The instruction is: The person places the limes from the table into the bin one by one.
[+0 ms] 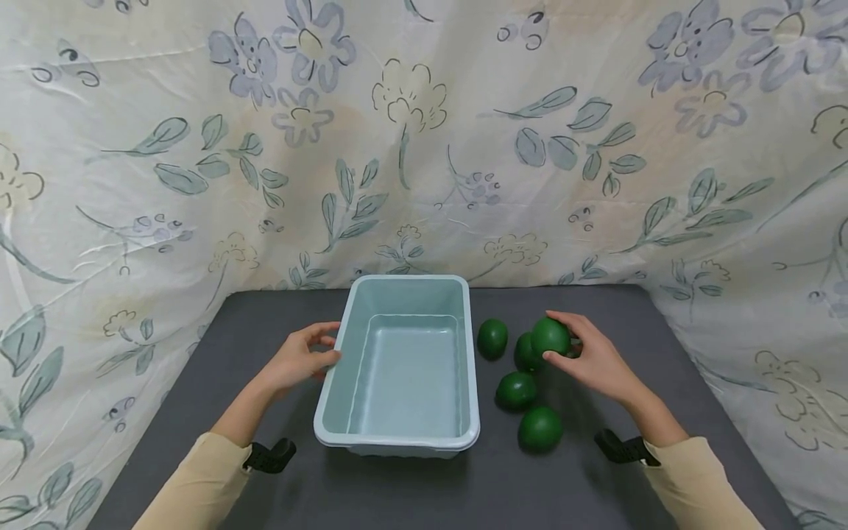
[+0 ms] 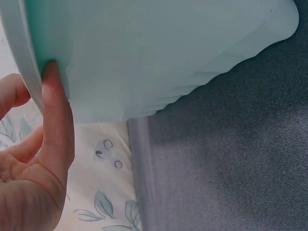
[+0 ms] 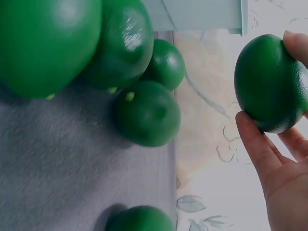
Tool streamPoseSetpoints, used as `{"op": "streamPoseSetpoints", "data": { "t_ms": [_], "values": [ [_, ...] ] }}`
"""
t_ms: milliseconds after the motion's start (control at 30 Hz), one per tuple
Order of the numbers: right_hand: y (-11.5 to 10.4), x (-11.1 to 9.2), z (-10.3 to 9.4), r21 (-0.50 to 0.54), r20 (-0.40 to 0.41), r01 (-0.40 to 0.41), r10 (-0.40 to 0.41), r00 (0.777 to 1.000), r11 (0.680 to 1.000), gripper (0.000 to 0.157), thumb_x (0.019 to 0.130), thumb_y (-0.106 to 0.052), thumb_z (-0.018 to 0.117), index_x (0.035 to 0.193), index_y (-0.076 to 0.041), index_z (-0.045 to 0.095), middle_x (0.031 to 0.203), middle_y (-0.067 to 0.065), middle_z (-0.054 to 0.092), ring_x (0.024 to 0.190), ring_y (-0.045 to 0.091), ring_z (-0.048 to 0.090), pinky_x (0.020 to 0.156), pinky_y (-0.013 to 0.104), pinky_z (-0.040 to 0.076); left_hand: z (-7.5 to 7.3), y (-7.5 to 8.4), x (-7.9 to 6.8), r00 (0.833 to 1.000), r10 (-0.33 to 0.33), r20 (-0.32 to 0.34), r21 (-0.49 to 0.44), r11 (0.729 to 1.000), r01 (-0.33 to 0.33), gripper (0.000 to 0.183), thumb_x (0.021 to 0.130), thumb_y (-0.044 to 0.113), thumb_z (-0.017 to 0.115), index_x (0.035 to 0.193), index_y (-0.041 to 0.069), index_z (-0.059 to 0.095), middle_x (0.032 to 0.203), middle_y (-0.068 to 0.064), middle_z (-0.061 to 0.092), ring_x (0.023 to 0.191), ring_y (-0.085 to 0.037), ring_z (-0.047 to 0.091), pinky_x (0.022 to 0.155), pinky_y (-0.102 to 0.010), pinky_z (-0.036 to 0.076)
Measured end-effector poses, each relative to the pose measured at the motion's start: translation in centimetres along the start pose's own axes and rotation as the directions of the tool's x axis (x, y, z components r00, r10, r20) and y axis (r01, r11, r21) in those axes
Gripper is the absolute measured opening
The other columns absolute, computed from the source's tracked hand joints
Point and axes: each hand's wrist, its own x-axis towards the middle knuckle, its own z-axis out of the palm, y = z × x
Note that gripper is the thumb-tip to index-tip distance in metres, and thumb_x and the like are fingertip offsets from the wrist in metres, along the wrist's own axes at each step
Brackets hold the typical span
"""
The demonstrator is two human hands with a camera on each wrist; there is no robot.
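Cream sleeves [image 1: 192, 486] lie closest to my lens, and past them I see two hands over a dark grey table [image 1: 397, 500]. The right hand [image 1: 592, 357] has one glossy green oval fruit [image 1: 550, 336] pinched between thumb and fingertips, to the right of the tub and apart from the loose green fruits [image 1: 539, 430] lying on the tabletop. The left hand [image 1: 298, 361] lightly grips the left rim of that pale blue-green plastic tub [image 1: 397, 443], one finger tucked beneath against the outer wall. From my end, I judge the fruit light, firm and rather slick, unlikely to bruise under a modest squeeze; I would favour spread fingertips round its widest part over the tapered ends. The tub looks fairly stiff though thin-walled, best held by its rim
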Motion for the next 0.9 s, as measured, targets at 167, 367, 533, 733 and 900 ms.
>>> {"op": "streamPoseSetpoints", "data": {
  "t_ms": [167, 367, 533, 733, 900],
  "values": [
    [-1.0, 1.0, 0.1, 0.041, 0.029, 0.016, -0.018, 0.999, 0.999, 0.067, 0.082, -0.027, 0.069, 0.139, -0.011, 0.038, 0.133, 0.013, 0.039, 0.107, 0.029, 0.054, 0.077, 0.036, 0.053, 0.0, 0.0, 0.0, 1.000, 0.001, 0.000, 0.003, 1.000, -0.001, 0.058, 0.086, 0.012, 0.062, 0.138, 0.009, 0.038, 0.115, -0.019, 0.050, 0.085, -0.023, 0.060, 0.064, -0.036, 0.055],
    [-2.1, 2.3, 0.5, 0.054, 0.035, 0.041, -0.043, 0.998, 0.998, 0.067, 0.081, -0.026, 0.070, 0.139, -0.013, 0.038, 0.133, 0.012, 0.039, 0.107, 0.028, 0.053, 0.079, 0.037, 0.052, 0.0, 0.0, 0.0, 1.000, -0.002, 0.004, -0.008, 1.000, 0.002, 0.058, 0.085, 0.012, 0.062, 0.138, 0.009, 0.039, 0.114, -0.019, 0.051, 0.083, -0.022, 0.060, 0.064, -0.037, 0.055],
    [-3.1, 3.3, 0.9, 0.074, 0.049, 0.057, -0.060, 0.997, 0.996, 0.068, 0.082, -0.028, 0.070, 0.140, -0.014, 0.038, 0.134, 0.011, 0.039, 0.108, 0.027, 0.052, 0.081, 0.041, 0.051, -0.1, 0.1, 0.0, 1.000, -0.002, 0.010, -0.005, 1.000, 0.002, 0.058, 0.086, 0.012, 0.062, 0.138, 0.009, 0.038, 0.114, -0.019, 0.051, 0.084, -0.022, 0.060, 0.065, -0.037, 0.055],
    [-4.4, 4.6, 1.4, 0.074, 0.051, 0.076, -0.080, 0.995, 0.994, 0.067, 0.082, -0.027, 0.070, 0.140, -0.016, 0.038, 0.134, 0.009, 0.040, 0.107, 0.025, 0.053, 0.082, 0.041, 0.051, -0.3, 0.0, 0.1, 1.000, 0.001, 0.019, -0.010, 1.000, -0.001, 0.058, 0.086, 0.013, 0.062, 0.138, 0.009, 0.039, 0.114, -0.019, 0.051, 0.085, -0.022, 0.060, 0.065, -0.038, 0.055],
    [-5.6, 5.7, 1.8, 0.107, 0.079, 0.087, -0.096, 0.992, 0.990, 0.068, 0.082, -0.029, 0.070, 0.140, -0.016, 0.038, 0.134, 0.009, 0.040, 0.107, 0.025, 0.054, 0.083, 0.041, 0.051, -0.4, 0.0, 0.3, 1.000, 0.003, 0.024, -0.017, 1.000, -0.003, 0.057, 0.086, 0.013, 0.062, 0.138, 0.009, 0.038, 0.113, -0.019, 0.051, 0.086, -0.022, 0.060, 0.066, -0.038, 0.055]
  ]
}}
